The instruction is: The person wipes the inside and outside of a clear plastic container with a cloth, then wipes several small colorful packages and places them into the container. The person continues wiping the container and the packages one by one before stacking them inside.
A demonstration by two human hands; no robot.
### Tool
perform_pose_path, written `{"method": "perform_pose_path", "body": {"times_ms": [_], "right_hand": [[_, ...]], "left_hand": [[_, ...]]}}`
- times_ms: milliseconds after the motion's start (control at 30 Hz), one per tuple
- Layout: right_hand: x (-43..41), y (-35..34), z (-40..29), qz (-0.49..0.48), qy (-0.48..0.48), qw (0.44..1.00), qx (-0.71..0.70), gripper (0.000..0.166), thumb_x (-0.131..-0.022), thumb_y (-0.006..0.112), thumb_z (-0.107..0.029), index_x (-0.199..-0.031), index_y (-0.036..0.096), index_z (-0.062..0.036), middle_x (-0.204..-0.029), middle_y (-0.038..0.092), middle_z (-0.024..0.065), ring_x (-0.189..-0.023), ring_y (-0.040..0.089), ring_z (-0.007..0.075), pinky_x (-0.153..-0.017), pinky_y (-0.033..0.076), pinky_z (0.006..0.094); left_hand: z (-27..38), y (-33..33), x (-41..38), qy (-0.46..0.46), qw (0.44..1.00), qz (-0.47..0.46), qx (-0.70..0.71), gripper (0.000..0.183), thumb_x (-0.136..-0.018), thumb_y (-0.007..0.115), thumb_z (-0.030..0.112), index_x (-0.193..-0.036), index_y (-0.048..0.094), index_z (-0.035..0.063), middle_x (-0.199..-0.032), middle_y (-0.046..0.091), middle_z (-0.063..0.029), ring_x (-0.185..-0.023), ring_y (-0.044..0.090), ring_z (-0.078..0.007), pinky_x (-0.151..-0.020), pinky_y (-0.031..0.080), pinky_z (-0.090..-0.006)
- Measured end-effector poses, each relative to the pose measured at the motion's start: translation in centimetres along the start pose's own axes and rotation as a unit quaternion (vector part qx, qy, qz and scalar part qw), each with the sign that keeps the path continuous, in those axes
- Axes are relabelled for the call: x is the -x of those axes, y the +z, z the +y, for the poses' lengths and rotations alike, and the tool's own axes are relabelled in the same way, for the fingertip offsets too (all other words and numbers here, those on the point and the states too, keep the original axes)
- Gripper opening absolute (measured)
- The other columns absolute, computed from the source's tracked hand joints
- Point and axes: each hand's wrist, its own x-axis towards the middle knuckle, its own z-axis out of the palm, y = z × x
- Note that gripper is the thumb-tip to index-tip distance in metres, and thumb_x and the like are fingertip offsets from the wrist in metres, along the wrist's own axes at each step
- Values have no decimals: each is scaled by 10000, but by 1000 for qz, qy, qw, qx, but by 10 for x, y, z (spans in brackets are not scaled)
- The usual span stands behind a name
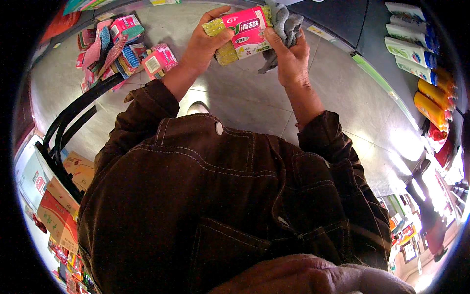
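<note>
A pack of yellow scouring sponges (224, 54) in a printed pink paper band is held up at the top middle of the head view. My left hand (202, 47) grips its left end, thumb across the front. With the thumb on the pack's right end, my right hand (292, 58) also holds a crumpled grey cloth (282, 22), part of which hangs below the pack. The fingers behind the pack are mostly hidden. To the left, on the grey tiled floor (235, 99), lies a loose pile of colourful packaged scouring sponges (110, 47), with another pink-banded pack (160, 60) beside it.
Shelving (341, 22) runs along the top and right, bearing white bottles (409, 47) with blue caps and orange bottles (429, 106). Black curved metal bars (69, 106) and cardboard boxes (58, 217) stand at the left. Another person (427, 209) is at the far right.
</note>
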Motion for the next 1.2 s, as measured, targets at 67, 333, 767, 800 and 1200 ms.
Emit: {"method": "perform_pose_path", "body": {"times_ms": [67, 333, 767, 800, 1200], "right_hand": [[0, -1, 4, 5, -5, 1000, -29, 310, -822, 686, -90, -1088, 545, -17, -987, 637, 32, -888, 593, 116, -794, 485, 271], [-3, -8, -7, -25, -26, 999, 36, 327, -819, 701, -117, -1097, 551, -31, -991, 625, 30, -869, 588, 107, -765, 495, 270], [0, 3, -11, -27, -9, 991, 128, 429, -791, 731, -128, -1132, 511, 11, -1051, 623, 56, -924, 577, 117, -824, 476, 282], [1, 1, -11, -27, -11, 994, 103, 431, -791, 730, -125, -1136, 510, 11, -1059, 620, 58, -934, 572, 117, -833, 471, 283], [-34, -90, 29, -46, 5, 810, 584, 511, -820, 635, -391, -1177, 523, -43, -1125, 553, 104, -1018, 533, 238, -866, 440, 375]], "left_hand": [[-3, -3, 0, 18, 1000, 2, 7, 571, -823, 686, 164, -1304, 394, 63, -1091, 556, -66, -1001, 550, -128, -882, 468, -297], [11, 6, 1, -27, 1000, -2, 13, 540, -818, 671, 84, -1290, 408, 74, -1091, 565, -62, -1004, 565, -144, -857, 497, -308], [19, 10, 8, -15, 992, 14, -124, 628, -764, 725, 136, -1307, 410, 136, -1061, 466, -24, -982, 535, -138, -866, 454, -283], [24, 14, 7, -29, 994, 14, -107, 621, -763, 726, 139, -1301, 416, 133, -1056, 459, -22, -978, 534, -137, -869, 450, -283], [159, 13, -70, 58, 995, 72, -41, 434, -789, 714, 242, -1146, 558, 52, -1067, 623, -60, -1009, 586, -163, -851, 470, -343]]}}
